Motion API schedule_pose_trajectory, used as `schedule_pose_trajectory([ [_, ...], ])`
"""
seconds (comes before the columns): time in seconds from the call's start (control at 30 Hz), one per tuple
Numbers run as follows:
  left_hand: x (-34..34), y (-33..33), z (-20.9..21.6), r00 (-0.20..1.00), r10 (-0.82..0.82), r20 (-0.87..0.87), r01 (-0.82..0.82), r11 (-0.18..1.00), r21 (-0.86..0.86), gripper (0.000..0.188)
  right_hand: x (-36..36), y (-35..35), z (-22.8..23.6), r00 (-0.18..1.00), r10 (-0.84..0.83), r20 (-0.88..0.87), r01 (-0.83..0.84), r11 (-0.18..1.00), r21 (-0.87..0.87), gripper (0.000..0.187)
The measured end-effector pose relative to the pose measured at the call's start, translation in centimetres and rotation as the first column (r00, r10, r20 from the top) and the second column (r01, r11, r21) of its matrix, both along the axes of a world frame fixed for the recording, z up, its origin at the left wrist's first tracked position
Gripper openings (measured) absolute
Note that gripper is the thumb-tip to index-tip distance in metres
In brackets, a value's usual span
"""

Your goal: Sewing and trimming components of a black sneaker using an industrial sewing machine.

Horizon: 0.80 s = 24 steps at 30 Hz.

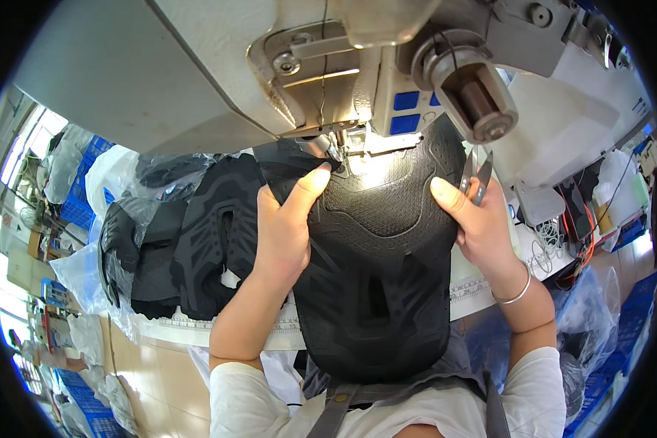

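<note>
A flat black moulded shoe upper [376, 299] lies under the presser foot [337, 150] of a sewing machine [219, 58]. Its textured, perforated part is at the needle, and the slotted end hangs over the table's near edge. My left hand [290, 219] pinches its left edge, thumb close beside the foot. On the opposite edge, my right hand [482, 219] presses its thumb on the upper. The same hand has thread snips [476, 179] tucked between its fingers, blades pointing up. The stitch point itself is partly hidden by the machine head.
More black uppers [215, 226] lie overlapped on the table at left, beside clear plastic bags [117, 175]. A dark thread bobbin [482, 102] sits on the machine head. A ruler strip [482, 285] runs along the table edge. Blue crates [84, 401] and orange cables [590, 233] flank the workplace.
</note>
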<state>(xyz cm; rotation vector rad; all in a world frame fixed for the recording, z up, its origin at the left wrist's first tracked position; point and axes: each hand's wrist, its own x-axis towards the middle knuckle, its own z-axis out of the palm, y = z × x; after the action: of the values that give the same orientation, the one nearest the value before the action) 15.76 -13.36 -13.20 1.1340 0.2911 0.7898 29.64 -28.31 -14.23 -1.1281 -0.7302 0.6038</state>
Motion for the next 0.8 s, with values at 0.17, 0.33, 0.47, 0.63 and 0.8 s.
schedule_pose_trajectory([
  [0.17, 0.0, 0.1, -0.1, 1.0, 0.007, 0.024, -0.007, 1.0, 0.012, 0.018, -0.7, 0.3, 0.7, 0.995, -0.101, -0.012, 0.101, 0.987, 0.125, 0.019],
  [0.33, 0.2, -0.6, -0.2, 0.997, 0.041, 0.06, -0.045, 0.997, 0.06, 0.018, 1.3, -0.5, 0.5, 0.988, 0.124, -0.09, -0.125, 0.992, 0.0, 0.021],
  [0.47, 0.2, -0.5, -0.3, 0.998, 0.054, 0.016, -0.055, 0.996, 0.067, 0.017, 0.5, 0.2, 0.8, 0.992, 0.047, -0.118, -0.044, 0.999, 0.028, 0.023],
  [0.63, 0.5, 0.0, 0.0, 0.998, 0.058, -0.011, -0.058, 0.997, 0.049, 0.015, 1.3, 0.0, 0.4, 0.996, 0.066, -0.055, -0.069, 0.997, -0.045, 0.019],
  [0.8, 0.6, 0.8, -0.4, 0.999, 0.033, 0.009, -0.033, 0.999, 0.004, 0.015, 0.8, 0.3, 0.9, 0.997, 0.038, -0.061, -0.04, 0.999, -0.035, 0.019],
])
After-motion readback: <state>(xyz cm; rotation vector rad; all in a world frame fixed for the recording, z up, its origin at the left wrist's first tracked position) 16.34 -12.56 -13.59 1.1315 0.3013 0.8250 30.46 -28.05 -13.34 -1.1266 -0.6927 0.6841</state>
